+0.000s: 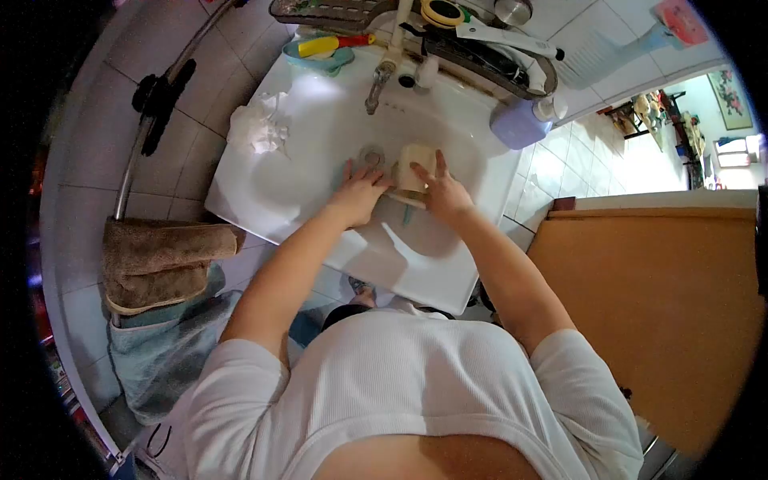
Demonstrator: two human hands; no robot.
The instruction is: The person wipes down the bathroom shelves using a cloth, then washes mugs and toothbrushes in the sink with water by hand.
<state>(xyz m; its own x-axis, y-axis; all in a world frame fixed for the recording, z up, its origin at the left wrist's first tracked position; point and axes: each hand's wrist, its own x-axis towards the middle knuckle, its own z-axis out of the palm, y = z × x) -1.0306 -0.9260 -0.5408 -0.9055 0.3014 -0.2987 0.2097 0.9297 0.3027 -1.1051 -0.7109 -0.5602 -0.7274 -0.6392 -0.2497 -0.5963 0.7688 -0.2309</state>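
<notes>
A cream-coloured, cup-like container [417, 160] lies in the basin of the white sink [300, 196], right of the drain. My right hand [446, 192] grips its right side, with fingers laid over it. My left hand [359, 196] is just left of the container, below the drain, with its fingers spread. Whether its fingertips touch the container's near edge, I cannot tell. A thin teal strip [407, 214] shows in the basin below the container; its kind is unclear. Above the basin is the metal faucet [378, 86].
Crumpled white material [260, 124] lies on the sink's left rim. A purple bottle [520, 124] stands at the right rim. A yellow-and-red handled tool [332, 44] rests on a teal cloth at the back left. Brown towel [156, 260] hangs left; a wooden door [656, 296] is at right.
</notes>
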